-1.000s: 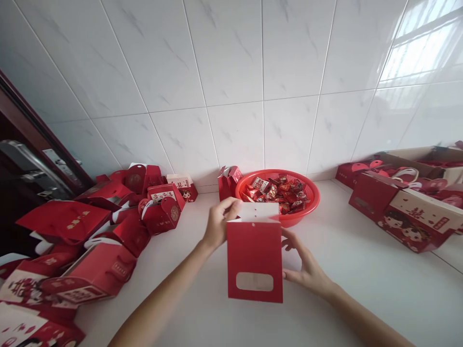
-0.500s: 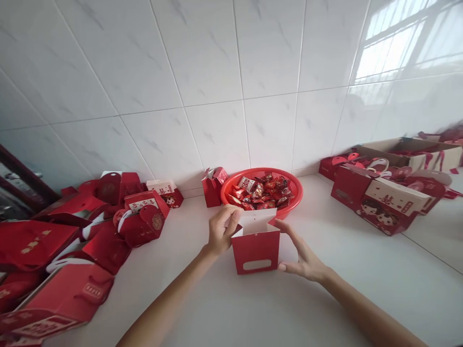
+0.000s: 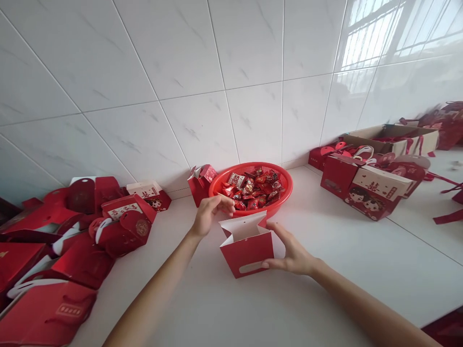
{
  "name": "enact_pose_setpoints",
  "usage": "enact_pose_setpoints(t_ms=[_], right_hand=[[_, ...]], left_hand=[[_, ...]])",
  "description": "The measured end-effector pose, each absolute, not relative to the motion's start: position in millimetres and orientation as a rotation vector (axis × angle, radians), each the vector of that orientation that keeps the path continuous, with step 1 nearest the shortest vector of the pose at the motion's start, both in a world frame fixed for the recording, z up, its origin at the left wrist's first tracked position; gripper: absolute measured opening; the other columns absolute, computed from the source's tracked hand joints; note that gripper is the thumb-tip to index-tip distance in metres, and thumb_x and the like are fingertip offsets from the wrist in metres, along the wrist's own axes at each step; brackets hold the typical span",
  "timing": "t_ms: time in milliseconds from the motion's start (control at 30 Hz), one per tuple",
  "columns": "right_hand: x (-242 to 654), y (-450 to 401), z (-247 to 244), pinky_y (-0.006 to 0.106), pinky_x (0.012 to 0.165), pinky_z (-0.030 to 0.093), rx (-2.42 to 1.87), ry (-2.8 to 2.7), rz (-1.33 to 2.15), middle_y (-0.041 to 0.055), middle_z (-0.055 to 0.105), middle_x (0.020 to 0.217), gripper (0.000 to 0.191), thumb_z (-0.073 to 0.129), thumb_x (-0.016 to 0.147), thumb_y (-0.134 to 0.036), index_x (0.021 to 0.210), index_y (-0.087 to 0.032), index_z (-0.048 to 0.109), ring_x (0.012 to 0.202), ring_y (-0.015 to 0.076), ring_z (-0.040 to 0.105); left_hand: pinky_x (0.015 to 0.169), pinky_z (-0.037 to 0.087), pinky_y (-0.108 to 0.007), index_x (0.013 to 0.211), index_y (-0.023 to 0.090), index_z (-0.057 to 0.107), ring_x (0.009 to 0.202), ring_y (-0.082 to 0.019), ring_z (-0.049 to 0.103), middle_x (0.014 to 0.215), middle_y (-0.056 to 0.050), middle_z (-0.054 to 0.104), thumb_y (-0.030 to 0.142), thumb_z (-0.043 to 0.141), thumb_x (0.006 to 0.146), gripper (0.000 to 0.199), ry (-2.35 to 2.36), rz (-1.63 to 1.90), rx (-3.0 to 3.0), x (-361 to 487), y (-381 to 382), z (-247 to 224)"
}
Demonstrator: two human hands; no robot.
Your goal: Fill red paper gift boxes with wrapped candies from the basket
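A red paper gift box (image 3: 249, 253) stands open-topped on the counter, its white inside showing and an oval window low on its front. My right hand (image 3: 291, 250) grips the box's right side, thumb on the front and fingers at the back. My left hand (image 3: 213, 212) is clear of the box, at the near left rim of a red plastic basket (image 3: 285, 197). Its fingers are slightly bent and hold nothing that I can see. Wrapped candies (image 3: 255, 190) in red and brown fill the basket.
Several red gift boxes (image 3: 81, 260) are heaped on the left. A small open red box (image 3: 198, 185) stands by the basket against the tiled wall (image 3: 195, 115). More boxes (image 3: 376, 190) and an open carton (image 3: 423, 144) are at the right on the white counter (image 3: 202, 299).
My left hand has let go of the box and moved toward the basket. My right hand has closed on the box's right side, and the box now leans slightly and is turned.
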State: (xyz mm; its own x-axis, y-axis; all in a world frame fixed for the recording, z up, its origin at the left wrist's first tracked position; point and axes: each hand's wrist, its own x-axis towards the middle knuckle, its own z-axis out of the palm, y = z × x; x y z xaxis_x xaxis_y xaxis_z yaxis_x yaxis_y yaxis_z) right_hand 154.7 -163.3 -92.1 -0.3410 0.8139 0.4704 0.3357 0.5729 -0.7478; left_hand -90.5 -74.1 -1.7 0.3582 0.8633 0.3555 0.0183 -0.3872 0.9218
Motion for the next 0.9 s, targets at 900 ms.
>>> enact_pose_setpoints(t_ms=[900], right_hand=[[158.6,-158.2,-92.6,0.038,0.083,0.055,-1.071,-1.643,0.569,0.0088,0.069,0.109,0.036,0.047,0.101,-0.047,0.129,-0.026,0.056,0.089,0.0214,0.064]], left_hand=[[0.089,0.051,-0.035,0.115,0.016,0.069,0.101,-0.027,0.069,0.109,-0.010,0.075,0.036,0.077,0.076,0.045,0.994,0.251,2.477,51.1,64.7,-12.8]])
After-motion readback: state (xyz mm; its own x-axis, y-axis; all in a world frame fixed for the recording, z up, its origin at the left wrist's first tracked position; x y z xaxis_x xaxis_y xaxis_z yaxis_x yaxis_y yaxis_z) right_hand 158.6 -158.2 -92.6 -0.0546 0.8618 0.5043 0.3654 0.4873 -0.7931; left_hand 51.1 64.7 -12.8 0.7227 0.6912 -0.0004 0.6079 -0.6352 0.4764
